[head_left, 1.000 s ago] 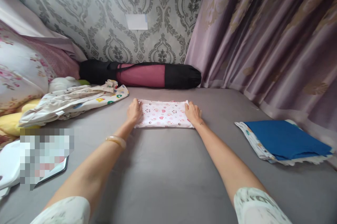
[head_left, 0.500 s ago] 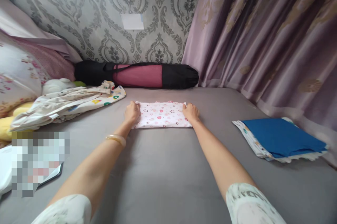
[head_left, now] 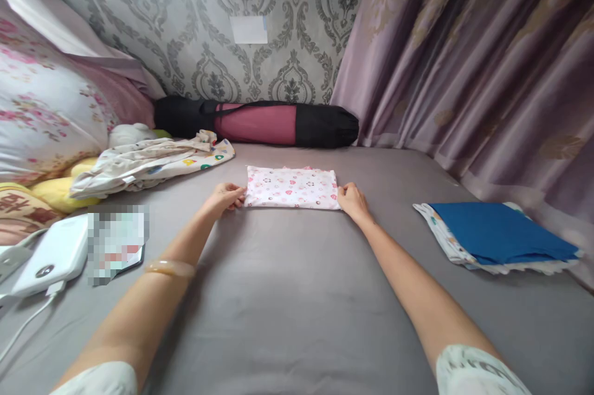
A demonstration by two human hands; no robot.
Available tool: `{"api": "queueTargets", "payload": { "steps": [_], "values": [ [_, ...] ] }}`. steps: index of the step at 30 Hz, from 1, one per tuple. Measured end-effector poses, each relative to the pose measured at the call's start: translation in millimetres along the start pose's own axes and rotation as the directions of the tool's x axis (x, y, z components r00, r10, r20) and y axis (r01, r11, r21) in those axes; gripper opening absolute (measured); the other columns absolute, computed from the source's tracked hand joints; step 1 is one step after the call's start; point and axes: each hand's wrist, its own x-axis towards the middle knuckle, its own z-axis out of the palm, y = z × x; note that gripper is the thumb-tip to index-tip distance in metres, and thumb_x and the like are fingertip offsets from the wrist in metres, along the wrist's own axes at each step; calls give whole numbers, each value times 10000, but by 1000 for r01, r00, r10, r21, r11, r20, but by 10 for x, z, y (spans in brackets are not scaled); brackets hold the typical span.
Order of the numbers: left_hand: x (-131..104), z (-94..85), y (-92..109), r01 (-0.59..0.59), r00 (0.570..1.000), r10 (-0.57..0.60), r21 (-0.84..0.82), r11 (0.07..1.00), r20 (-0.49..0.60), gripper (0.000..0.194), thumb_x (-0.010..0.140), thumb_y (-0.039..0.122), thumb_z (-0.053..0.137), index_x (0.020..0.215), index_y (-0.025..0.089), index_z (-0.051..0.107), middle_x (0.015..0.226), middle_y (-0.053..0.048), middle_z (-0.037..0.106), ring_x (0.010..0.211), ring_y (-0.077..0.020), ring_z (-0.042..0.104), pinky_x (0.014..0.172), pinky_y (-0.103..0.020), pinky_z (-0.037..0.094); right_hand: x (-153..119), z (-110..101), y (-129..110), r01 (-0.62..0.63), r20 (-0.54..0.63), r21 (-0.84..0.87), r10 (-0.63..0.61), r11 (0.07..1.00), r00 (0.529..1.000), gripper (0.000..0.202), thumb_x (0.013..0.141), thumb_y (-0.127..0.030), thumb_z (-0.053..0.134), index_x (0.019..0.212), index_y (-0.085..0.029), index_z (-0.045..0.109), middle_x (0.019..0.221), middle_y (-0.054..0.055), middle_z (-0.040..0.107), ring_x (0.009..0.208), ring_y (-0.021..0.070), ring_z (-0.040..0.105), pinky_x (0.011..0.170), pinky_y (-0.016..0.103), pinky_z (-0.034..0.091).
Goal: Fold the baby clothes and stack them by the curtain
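Observation:
A white cloth with a pink and red print (head_left: 292, 188) lies folded into a flat rectangle on the grey sheet (head_left: 288, 296). At its left edge is my left hand (head_left: 228, 197), fingers curled together at the near left corner. My right hand (head_left: 353, 202) pinches the right edge of the same cloth near its lower corner. A pale bangle (head_left: 169, 268) circles my left forearm.
Folded clothes with a blue piece on top (head_left: 501, 233) lie at the right. A black and pink long bag (head_left: 255, 124) rests along the wall. Crumpled printed clothing (head_left: 153, 163), a white power bank (head_left: 53, 256) and a blurred-out object (head_left: 118, 243) are at the left.
Both hands have slid from the cloth's upper corners toward its lower side edges. My left hand has moved slightly outward. The view has shifted left, showing the power bank.

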Motion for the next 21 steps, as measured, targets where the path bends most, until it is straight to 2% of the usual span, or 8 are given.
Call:
{"api": "queueTargets", "payload": {
  "steps": [4,9,17,21],
  "values": [
    [-160,-9,-61,-19,997,25,-76,997,76,465,595,392,800,910,115,600,608,-12,637,487,-89,533,433,-185,361,-180,-1,-8,25,-25,-28,-26,999,999,355,975,-371,368,1214,-167,531,1062,166,684,1031,296,650,839,380,464],
    [-215,75,-61,-46,997,51,-81,996,56,480,559,302,792,947,117,577,647,-4,647,498,-94,533,429,-200,358,-296,14,-65,70,-55,-73,-74,995,996,341,984,-396,373,1210,-176,503,1036,155,685,1004,295,657,829,384,464],
    [-194,140,-35,-58,998,55,160,985,23,342,676,211,654,995,115,577,514,53,533,422,-93,465,416,-202,334,-351,26,-124,58,-23,-162,-62,985,998,306,991,-345,377,1212,-164,488,1070,158,683,1026,287,654,842,378,464],
    [-168,153,-35,-72,997,71,349,934,14,424,689,197,623,1100,131,541,675,9,620,528,-133,575,510,-229,430,-315,14,-116,63,4,-174,-63,983,998,317,992,-348,365,1197,-156,513,1083,160,678,1044,288,644,855,378,460]
  ]
}}
